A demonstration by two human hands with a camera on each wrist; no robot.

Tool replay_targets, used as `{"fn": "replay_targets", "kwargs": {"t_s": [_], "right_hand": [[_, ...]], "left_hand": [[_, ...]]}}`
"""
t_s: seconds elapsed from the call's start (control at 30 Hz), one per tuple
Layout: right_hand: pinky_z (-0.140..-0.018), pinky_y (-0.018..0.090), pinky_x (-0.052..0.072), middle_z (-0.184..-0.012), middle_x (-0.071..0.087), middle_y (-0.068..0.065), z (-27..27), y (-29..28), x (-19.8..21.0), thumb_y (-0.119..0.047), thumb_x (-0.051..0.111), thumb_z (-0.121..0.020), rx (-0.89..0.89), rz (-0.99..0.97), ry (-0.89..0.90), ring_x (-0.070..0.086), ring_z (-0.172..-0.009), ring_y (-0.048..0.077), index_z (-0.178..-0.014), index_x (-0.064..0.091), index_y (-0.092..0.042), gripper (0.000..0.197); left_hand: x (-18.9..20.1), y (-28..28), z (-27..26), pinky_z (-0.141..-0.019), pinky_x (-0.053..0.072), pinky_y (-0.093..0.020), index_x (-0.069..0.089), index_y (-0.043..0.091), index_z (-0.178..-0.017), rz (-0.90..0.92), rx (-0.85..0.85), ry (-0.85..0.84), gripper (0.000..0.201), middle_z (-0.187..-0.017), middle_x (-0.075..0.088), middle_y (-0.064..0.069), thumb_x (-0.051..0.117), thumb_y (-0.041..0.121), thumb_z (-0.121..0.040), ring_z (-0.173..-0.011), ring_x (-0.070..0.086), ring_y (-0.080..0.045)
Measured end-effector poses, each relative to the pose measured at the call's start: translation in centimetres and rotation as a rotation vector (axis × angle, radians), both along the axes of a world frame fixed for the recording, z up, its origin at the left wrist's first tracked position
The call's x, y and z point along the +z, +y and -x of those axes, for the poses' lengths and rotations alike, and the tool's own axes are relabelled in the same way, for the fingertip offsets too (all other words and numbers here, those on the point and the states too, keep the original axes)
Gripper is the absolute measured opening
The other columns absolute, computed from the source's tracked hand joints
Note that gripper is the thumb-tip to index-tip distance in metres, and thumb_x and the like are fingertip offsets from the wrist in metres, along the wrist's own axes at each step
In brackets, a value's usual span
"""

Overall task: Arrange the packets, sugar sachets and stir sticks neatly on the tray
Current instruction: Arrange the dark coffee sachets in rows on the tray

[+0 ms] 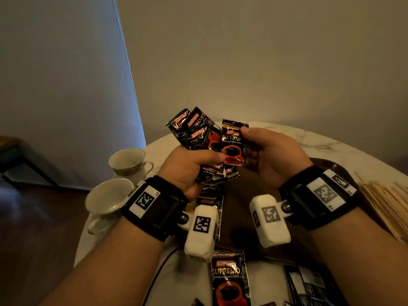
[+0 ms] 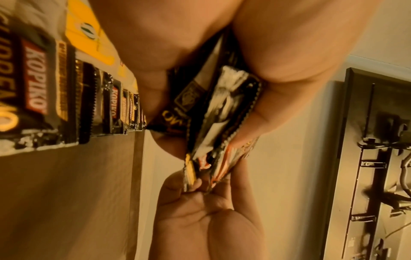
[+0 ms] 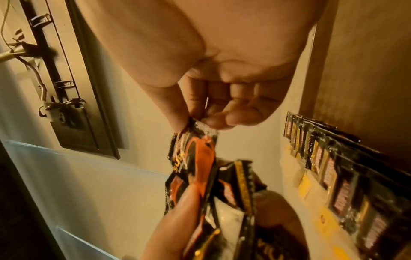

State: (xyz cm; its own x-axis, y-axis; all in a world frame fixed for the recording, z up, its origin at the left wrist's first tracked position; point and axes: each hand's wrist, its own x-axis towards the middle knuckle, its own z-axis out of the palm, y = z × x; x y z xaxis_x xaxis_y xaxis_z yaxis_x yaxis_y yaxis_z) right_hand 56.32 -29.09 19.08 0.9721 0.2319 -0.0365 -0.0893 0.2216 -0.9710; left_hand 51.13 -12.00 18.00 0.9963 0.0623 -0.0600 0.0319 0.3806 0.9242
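My left hand (image 1: 192,164) grips a fanned bunch of black coffee packets (image 1: 194,131) above the dark brown tray (image 1: 242,195). Its thumb presses on the lower part of the front packet (image 1: 234,142). My right hand (image 1: 260,142) pinches that packet's top corner between thumb and fingers (image 3: 211,114). In the left wrist view the bunch (image 2: 222,114) runs from my palm down to the right hand (image 2: 200,211). A row of overlapping packets (image 3: 333,167) lies on the tray beside yellow sachets (image 3: 307,184). Wooden stir sticks (image 1: 388,202) lie at the right.
Two white teacups (image 1: 128,162) (image 1: 106,202) stand at the left edge of the round marble table (image 1: 309,138). More loose packets (image 1: 229,281) lie on the table's near side. A dark cable (image 1: 159,268) runs across the front. A wall rises close behind the table.
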Motion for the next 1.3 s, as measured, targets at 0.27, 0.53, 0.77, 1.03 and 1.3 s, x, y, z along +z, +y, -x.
{"fn": "replay_targets", "kwargs": {"t_s": [0.27, 0.53, 0.77, 1.03, 1.3], "right_hand": [[-0.058, 0.025, 0.058, -0.073, 0.072, 0.005, 0.3, -0.6, 0.3, 0.005, 0.066, -0.09, 0.02, 0.133, -0.056, 0.067, -0.061, 0.013, -0.089, 0.069, -0.006, 0.012], [-0.07, 0.032, 0.059, -0.089, 0.071, 0.015, -6.4, -2.3, -2.2, 0.001, 0.067, -0.09, -0.305, 0.294, 0.228, 0.067, -0.075, 0.022, -0.094, 0.068, -0.002, 0.004], [-0.072, 0.032, 0.062, -0.079, 0.069, 0.012, -8.9, -1.7, -3.7, 0.002, 0.075, -0.087, -0.299, 0.557, 0.271, 0.067, -0.069, 0.019, -0.089, 0.07, 0.001, 0.006], [-0.071, 0.03, 0.059, -0.076, 0.069, 0.009, -10.0, -1.0, -3.5, -0.011, 0.08, -0.086, -0.233, 0.758, 0.259, 0.064, -0.067, 0.018, -0.086, 0.07, -0.001, 0.014], [-0.053, 0.024, 0.046, -0.075, 0.068, 0.005, -9.8, -0.4, -3.4, -0.019, 0.077, -0.09, -0.188, 0.878, 0.24, 0.057, -0.06, 0.014, -0.082, 0.07, -0.006, 0.017]], "left_hand": [[-0.1, 0.3, -0.6, -0.086, 0.059, -0.055, 0.069, -0.005, -0.119, 0.053, 0.159, 0.105, 0.041, -0.112, 0.074, -0.025, 0.075, -0.004, -0.079, -0.099, 0.074, -0.043], [-0.3, 1.3, -1.4, -0.072, 0.063, -0.045, 0.069, 0.004, -0.112, 0.04, 0.361, 0.064, 0.029, -0.099, 0.078, -0.015, 0.075, -0.003, -0.085, -0.088, 0.077, -0.033], [-0.9, 1.8, -2.0, -0.06, 0.061, -0.036, 0.068, 0.002, -0.118, 0.037, 0.41, 0.056, 0.037, -0.102, 0.077, -0.017, 0.078, -0.003, -0.082, -0.083, 0.078, -0.03], [-1.2, 1.9, -2.4, -0.055, 0.059, -0.032, 0.068, 0.003, -0.118, 0.022, 0.414, 0.03, 0.038, -0.101, 0.077, -0.016, 0.078, -0.003, -0.082, -0.078, 0.078, -0.027], [-1.8, 2.0, -2.7, -0.065, 0.06, -0.038, 0.07, 0.005, -0.116, -0.009, 0.412, 0.053, 0.037, -0.1, 0.078, -0.014, 0.081, 0.002, -0.081, -0.086, 0.078, -0.03]]}}
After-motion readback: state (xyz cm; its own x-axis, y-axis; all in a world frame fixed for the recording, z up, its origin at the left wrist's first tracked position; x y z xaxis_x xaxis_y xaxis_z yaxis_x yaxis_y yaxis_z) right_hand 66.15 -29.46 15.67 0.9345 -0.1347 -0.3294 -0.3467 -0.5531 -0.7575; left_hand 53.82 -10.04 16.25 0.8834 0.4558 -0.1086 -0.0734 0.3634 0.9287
